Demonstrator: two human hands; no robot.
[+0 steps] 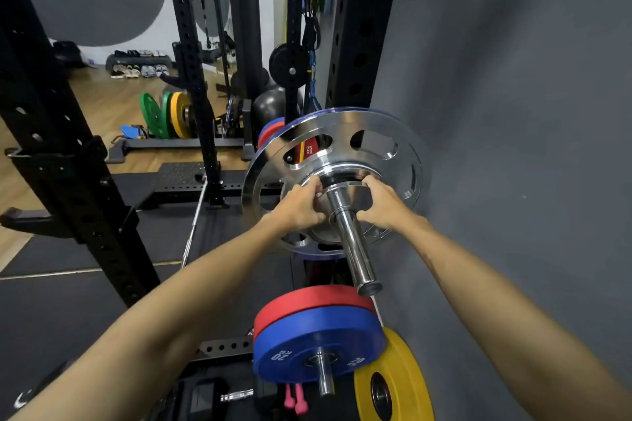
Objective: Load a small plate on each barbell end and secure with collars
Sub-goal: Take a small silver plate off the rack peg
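Gym stock count, taken around the barbell sleeve (354,243)

Hands: 2, left hand (301,207) and right hand (383,205), either side of the sleeve. Chrome plates on the sleeve: 1 large chrome plate (383,143), plus 1 small plate (345,190) in front of it. Below the sleeve, stored plates: 1 red plate (307,301), 1 blue plate (318,342), 1 yellow plate (403,376). Far left of the sleeve, racked on the floor: 2 green plates (152,114), 1 yellow disc (179,114). Pink dumbbells (294,402) below the sleeve: 2.
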